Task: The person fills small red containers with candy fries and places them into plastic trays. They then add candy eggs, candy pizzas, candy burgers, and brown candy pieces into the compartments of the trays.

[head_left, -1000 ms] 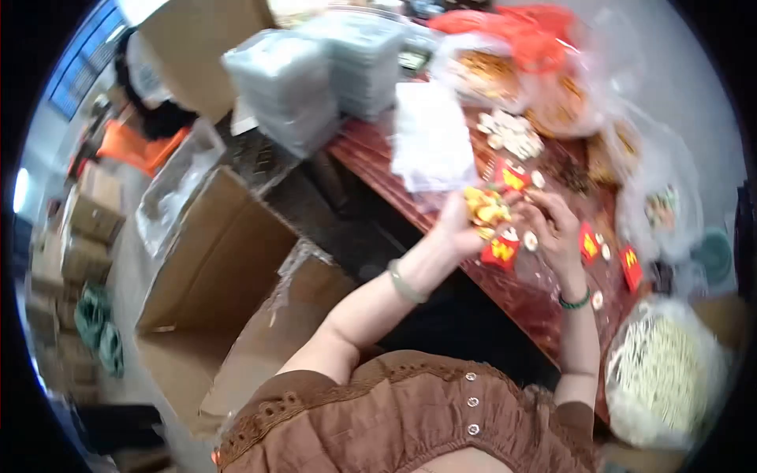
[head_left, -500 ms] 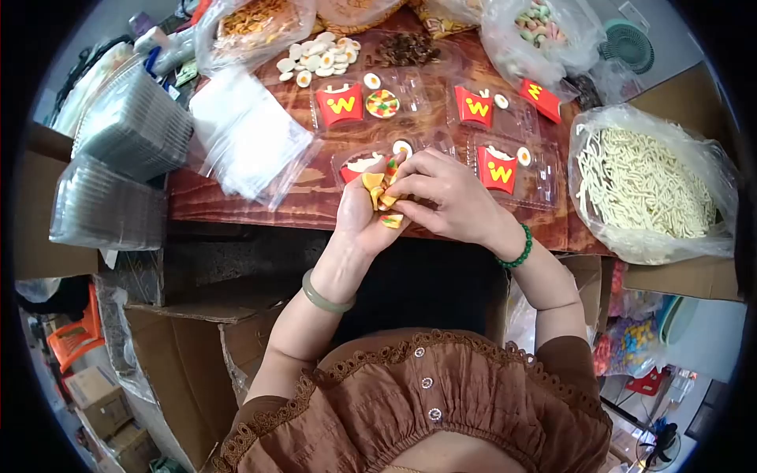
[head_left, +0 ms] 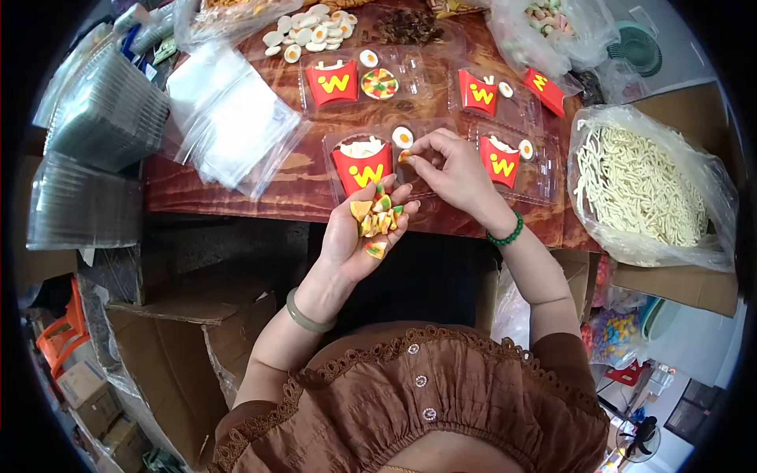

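My left hand (head_left: 341, 243) is palm up above the table's near edge, fingers curled around a small pile of pizza-slice gummies (head_left: 382, 216) in yellow, orange, green and white. Between thumb and fingertips, my right hand (head_left: 459, 175) pinches one small orange-yellow piece, mostly hidden by the fingers. It hovers over the nearest clear plastic tray (head_left: 428, 126), just below a fried-egg gummy (head_left: 402, 138). In that tray's left part lies a red fries box (head_left: 361, 165) with a yellow logo, filled with pale sticks. Another tray holds a round pizza (head_left: 379, 83) made of such slices.
More trays with red fries boxes (head_left: 500, 162) lie on the wooden table (head_left: 260, 206). Egg gummies (head_left: 315, 33) are piled at the back. Plastic bags (head_left: 229, 118) and stacked clear containers (head_left: 102, 110) stand left; a bag of pale sticks (head_left: 643, 185) sits in a carton right.
My hands have come apart. The right one moved up toward the egg gummy with a piece pinched, while the left lowered slightly and opened out, showing the gummies in its palm.
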`<state>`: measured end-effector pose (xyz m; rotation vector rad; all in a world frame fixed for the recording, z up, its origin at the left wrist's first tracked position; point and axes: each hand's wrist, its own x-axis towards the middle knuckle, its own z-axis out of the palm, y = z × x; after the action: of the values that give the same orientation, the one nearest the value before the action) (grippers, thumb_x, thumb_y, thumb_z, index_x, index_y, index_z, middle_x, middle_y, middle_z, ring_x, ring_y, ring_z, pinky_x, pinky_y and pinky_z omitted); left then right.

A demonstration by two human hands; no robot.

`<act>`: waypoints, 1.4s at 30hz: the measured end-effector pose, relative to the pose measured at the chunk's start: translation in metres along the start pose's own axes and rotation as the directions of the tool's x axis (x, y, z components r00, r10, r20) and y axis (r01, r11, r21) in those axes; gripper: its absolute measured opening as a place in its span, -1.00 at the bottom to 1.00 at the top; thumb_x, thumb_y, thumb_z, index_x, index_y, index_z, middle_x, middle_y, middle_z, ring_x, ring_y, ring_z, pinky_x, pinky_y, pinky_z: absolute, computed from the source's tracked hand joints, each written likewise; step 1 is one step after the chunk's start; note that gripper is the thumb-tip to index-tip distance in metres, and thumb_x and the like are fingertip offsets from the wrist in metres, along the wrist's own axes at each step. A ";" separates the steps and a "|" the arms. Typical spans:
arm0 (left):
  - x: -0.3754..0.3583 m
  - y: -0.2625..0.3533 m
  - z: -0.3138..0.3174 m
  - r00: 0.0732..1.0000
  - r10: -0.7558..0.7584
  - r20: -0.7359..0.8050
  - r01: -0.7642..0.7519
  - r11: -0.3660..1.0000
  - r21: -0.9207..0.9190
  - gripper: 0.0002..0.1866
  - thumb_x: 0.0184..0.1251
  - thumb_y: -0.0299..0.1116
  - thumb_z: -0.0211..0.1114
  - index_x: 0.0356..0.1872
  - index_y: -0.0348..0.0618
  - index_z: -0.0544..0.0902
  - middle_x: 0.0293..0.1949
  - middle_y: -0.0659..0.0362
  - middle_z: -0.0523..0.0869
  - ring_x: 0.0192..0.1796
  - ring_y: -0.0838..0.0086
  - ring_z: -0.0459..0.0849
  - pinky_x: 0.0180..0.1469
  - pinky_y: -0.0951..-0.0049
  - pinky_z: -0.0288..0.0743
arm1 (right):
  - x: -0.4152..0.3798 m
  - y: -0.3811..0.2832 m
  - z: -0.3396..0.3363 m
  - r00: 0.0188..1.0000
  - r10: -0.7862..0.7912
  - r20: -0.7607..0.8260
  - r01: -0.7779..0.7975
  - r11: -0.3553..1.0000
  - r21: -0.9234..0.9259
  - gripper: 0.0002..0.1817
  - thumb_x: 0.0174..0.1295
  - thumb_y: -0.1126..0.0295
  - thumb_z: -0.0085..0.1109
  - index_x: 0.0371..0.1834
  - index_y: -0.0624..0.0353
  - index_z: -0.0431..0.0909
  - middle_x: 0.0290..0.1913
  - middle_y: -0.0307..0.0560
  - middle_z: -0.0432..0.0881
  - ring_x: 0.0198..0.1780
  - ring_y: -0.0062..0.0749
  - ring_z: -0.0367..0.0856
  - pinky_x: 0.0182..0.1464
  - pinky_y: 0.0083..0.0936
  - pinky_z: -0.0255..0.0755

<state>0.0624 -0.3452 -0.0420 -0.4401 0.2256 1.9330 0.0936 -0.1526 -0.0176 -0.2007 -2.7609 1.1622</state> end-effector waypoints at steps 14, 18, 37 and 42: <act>0.004 -0.004 0.004 0.996 0.085 -0.041 -0.085 0.996 0.012 -0.64 0.48 -0.22 -0.06 0.13 -0.23 0.42 0.06 -0.04 0.58 0.04 0.12 0.62 0.08 0.27 0.56 | -0.004 0.014 0.014 0.970 -0.221 -0.101 0.198 0.960 -0.196 -0.86 0.14 0.44 0.26 -0.26 0.21 0.57 -0.46 -0.16 0.55 -0.53 -0.65 0.41 -0.49 -0.68 0.27; 0.006 -0.004 0.008 0.993 0.109 -0.032 -0.109 0.994 0.024 -0.63 0.49 -0.21 -0.10 0.15 -0.23 0.41 0.07 -0.03 0.57 0.09 0.12 0.59 0.11 0.23 0.54 | -0.003 0.011 0.009 0.990 -0.103 -0.098 0.094 0.992 -0.089 -0.87 0.15 0.44 0.26 -0.27 0.22 0.58 -0.43 -0.18 0.54 -0.51 -0.60 0.44 -0.46 -0.65 0.31; -0.060 -0.008 -0.011 0.887 0.443 -0.130 -0.458 0.880 -0.122 -0.80 0.41 -0.20 -0.08 -0.18 0.05 0.50 -0.41 0.34 0.62 -0.42 0.57 0.62 -0.38 0.48 0.58 | -0.018 -0.112 0.057 0.874 -0.390 0.290 0.256 0.876 0.409 -0.90 0.10 0.61 0.19 -0.43 0.31 0.44 -0.36 -0.19 0.40 -0.41 -0.61 0.34 -0.40 -0.69 0.21; -0.091 -0.001 -0.026 0.811 0.575 -0.107 -0.580 0.769 -0.268 -0.81 0.35 -0.25 -0.04 -0.41 0.05 0.50 -0.55 0.37 0.53 -0.60 0.61 0.50 -0.52 0.56 0.52 | -0.002 -0.118 0.090 0.723 -0.528 0.445 0.353 0.837 0.418 -0.89 0.09 0.62 0.22 -0.43 0.31 0.45 -0.34 -0.17 0.43 -0.35 -0.58 0.44 -0.33 -0.71 0.32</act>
<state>0.0998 -0.4312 -0.0291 -0.6368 0.0908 2.5943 0.0713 -0.2979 0.0044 0.9359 -2.7285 1.6613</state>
